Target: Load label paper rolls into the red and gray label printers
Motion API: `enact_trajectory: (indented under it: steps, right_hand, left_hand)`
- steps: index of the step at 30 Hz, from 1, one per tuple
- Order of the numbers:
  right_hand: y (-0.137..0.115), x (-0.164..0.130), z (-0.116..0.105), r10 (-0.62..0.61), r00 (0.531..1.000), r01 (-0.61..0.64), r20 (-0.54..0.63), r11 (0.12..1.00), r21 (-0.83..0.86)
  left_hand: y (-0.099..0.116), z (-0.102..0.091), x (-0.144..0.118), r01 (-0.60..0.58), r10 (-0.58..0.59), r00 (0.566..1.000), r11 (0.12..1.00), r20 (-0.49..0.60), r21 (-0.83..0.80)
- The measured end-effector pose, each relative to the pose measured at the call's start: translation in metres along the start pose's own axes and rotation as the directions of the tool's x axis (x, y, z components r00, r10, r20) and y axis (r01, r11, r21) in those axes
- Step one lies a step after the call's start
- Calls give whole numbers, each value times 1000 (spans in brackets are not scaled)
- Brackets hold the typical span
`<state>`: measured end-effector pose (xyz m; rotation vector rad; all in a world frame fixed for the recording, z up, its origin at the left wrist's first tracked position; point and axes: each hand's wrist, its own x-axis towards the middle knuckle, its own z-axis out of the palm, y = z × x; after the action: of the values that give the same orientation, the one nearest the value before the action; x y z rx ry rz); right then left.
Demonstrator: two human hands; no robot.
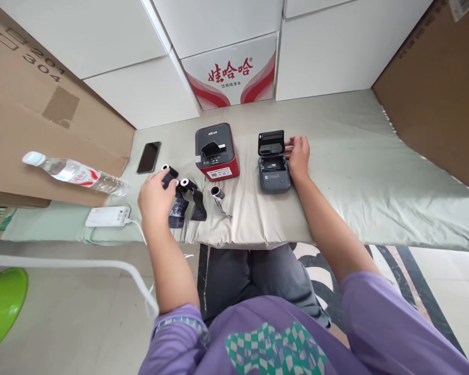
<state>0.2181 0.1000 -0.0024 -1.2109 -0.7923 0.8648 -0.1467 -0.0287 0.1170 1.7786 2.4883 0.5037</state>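
Note:
My left hand (156, 195) is at the left group of small black rolls, thumb and fingers closed round a black roll (171, 171) with a pale core. Strips of dark film hang from these rolls, one from the roll (188, 184) just to the right. My right hand (298, 157) grips the right side of a small dark grey portable printer (274, 179), its fingertips partly hidden behind the raised lid (271, 142). The printer's compartment is open. Between my hands stand a red and black box-shaped device (218, 151) and a small loose roll (217, 192) with a curled strip.
A phone (149, 157), a tilted water bottle (78, 173) and a white power bank (108, 216) with a cable are at the left. White cartons (229, 73) line the back; brown cartons (35, 104) flank the cloth-covered surface (347, 156). A green stool (2, 307) is below left.

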Motion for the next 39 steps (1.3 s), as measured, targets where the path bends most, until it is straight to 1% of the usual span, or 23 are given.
enact_trajectory:
  steps: [2,4,5,8,10,11,13,14,16,17,18,20,22,26,27,28,29,30,31,34,35,37,39]
  right_hand:
    - [1,1,0,7,1000,-7,0,1000,6]
    - [1,1,0,7,1000,-7,3,1000,7]
    - [1,1,0,3,1000,-4,5,1000,7]
    - [1,1,0,-5,1000,5,3,1000,6]
    - [2,1,0,-9,1000,9,1,1000,2]
    - [2,1,0,-11,1000,11,4,1000,-1]
    - [2,1,-1,-19,1000,19,12,1000,-6]
    - [3,2,-1,-20,1000,20,15,1000,-7]
    - [3,2,-1,-19,1000,19,19,1000,-10]
    - [3,3,0,-18,1000,18,18,1000,-10]
    - [3,3,0,-18,1000,18,16,1000,-10]
    - [3,3,0,-19,1000,19,8,1000,-12]
    - [3,2,0,-22,1000,22,0,1000,-14]
    - [3,2,0,-32,999,32,12,999,-30]
    - [4,2,0,-33,999,34,14,999,-35]
    - [4,2,0,-33,999,34,15,999,-42]
    - [5,3,0,-33,999,33,16,998,-49]
    - [5,4,0,-31,999,32,18,998,-57]
    - [6,4,0,-29,999,31,20,997,-66]
    - [7,6,-1,-37,999,40,29,994,-106]
    - [7,7,-1,-42,999,46,33,991,-123]
    - [8,8,-2,-44,998,51,48,986,-156]
    - [9,9,-3,-30,998,40,64,984,-176]
  left_hand:
    - [-20,3,18,53,-60,972,998,227,37]
    - [-33,10,29,29,-43,944,999,326,46]
    - [-36,14,30,7,-19,944,999,330,38]
    - [-40,16,24,4,0,974,1000,227,-18]
    - [-41,9,13,56,-45,996,986,78,-155]
    - [-41,3,7,64,-72,997,958,-19,-279]
    - [-38,-8,-4,8,-140,972,821,-188,-571]
    - [-34,-13,-9,-37,-166,960,721,-224,-692]
    - [-20,-19,-18,-76,-156,970,537,-187,-840]
    - [-11,-20,-23,-75,-130,980,470,-153,-880]
    - [0,-19,-27,-69,-97,988,417,-120,-906]
    - [23,-13,-33,-96,-76,989,300,-124,-949]
    - [45,-4,-37,-80,-3,997,162,-81,-984]
    - [78,13,-34,55,165,986,-196,22,-979]
    - [87,19,-32,111,213,976,-267,54,-957]
    - [96,25,-30,169,268,960,-306,86,-937]
    - [107,33,-28,211,323,941,-313,105,-926]
    - [119,43,-26,235,384,916,-278,117,-931]
    - [132,54,-24,224,437,893,-214,112,-951]
    - [168,96,-20,67,562,822,60,89,-996]
    - [177,109,-18,-2,580,811,134,77,-991]
    - [188,130,-15,-152,583,812,260,29,-954]
    - [190,141,-13,-295,566,823,356,-46,-887]
